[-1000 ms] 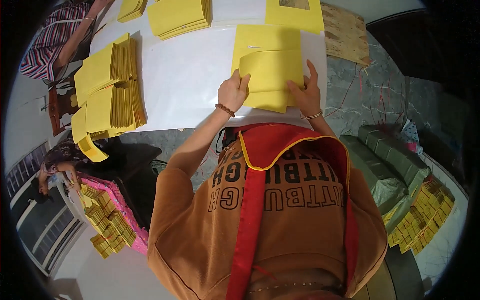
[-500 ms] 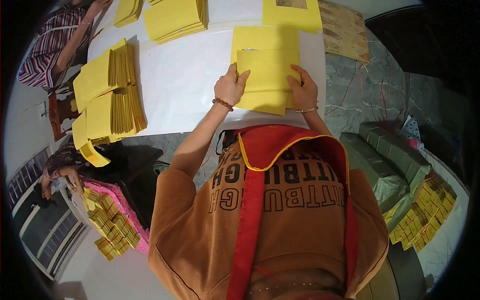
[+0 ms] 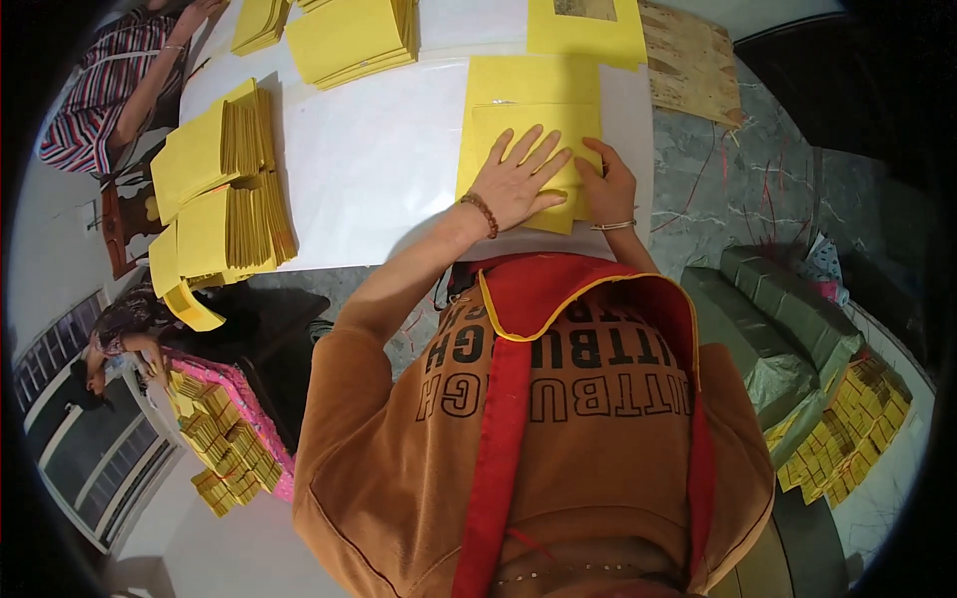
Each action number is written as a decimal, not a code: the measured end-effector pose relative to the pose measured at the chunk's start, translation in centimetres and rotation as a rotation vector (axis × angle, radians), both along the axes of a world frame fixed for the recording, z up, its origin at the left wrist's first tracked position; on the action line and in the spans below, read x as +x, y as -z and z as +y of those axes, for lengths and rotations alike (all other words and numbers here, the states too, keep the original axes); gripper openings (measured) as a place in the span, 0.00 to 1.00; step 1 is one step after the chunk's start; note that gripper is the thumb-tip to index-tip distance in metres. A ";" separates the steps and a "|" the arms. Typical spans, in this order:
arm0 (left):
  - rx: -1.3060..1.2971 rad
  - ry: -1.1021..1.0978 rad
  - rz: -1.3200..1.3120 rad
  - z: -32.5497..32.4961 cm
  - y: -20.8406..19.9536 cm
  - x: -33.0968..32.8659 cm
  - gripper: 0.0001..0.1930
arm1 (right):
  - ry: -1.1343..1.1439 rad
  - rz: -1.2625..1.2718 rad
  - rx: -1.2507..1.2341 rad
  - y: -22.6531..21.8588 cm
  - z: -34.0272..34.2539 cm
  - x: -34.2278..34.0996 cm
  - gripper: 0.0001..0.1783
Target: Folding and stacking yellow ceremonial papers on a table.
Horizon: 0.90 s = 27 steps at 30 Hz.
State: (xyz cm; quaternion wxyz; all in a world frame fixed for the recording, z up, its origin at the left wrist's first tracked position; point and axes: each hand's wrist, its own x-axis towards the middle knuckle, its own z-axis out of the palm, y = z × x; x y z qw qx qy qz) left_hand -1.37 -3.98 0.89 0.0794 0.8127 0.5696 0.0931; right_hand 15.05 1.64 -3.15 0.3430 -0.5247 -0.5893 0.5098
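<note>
A folded yellow paper [image 3: 533,118] lies on a larger yellow sheet [image 3: 533,78] on the white-covered table, in front of my body. My left hand [image 3: 518,184] presses flat on the folded paper, its fingers spread wide. At the paper's right edge is my right hand [image 3: 610,187], thumb and forefinger close together on that edge, the other fingers curled and partly hidden. Part of the lower paper is covered by my left palm. Beyond it, near the far edge, lies another yellow sheet [image 3: 570,35] with a darker rectangular patch.
Stacks of folded yellow papers [image 3: 214,149] stand along the table's left side, with another stack [image 3: 354,45] farther back. A person in a striped top [image 3: 115,75] is at the far left. Another person's arm [image 3: 150,349] reaches over a pink-edged container of yellow bundles. Green-wrapped packages [image 3: 788,309] sit at right.
My left hand has left the paper's left edge and moved right, opening flat across it. My right hand stays at the right edge, shifted slightly down.
</note>
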 end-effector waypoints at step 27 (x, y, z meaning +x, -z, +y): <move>0.458 0.042 -0.112 1.7 -5.2 -4.3 0.24 | 0.115 0.092 0.175 0.3 -1.6 0.8 0.21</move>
